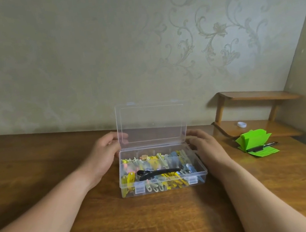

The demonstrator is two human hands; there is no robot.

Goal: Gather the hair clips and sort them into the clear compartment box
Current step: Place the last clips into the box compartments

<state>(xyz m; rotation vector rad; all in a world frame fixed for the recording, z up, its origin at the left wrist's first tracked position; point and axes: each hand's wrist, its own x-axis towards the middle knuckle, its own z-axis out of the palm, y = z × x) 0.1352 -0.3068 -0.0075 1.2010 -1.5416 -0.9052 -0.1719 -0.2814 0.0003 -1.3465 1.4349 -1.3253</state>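
clips (153, 163) sat in the box (203, 168), centre frame; left hand (102, 156) gripped the lid (150, 125) by its edge, right hand (207, 145), fingers barely bent, touched its corner; closing likely next.

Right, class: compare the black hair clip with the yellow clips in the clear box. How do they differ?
The black hair clip is longer than the yellow clips. It lies on top of other clips; the yellow clips sit lower in compartments. Both are in the open clear compartment box.
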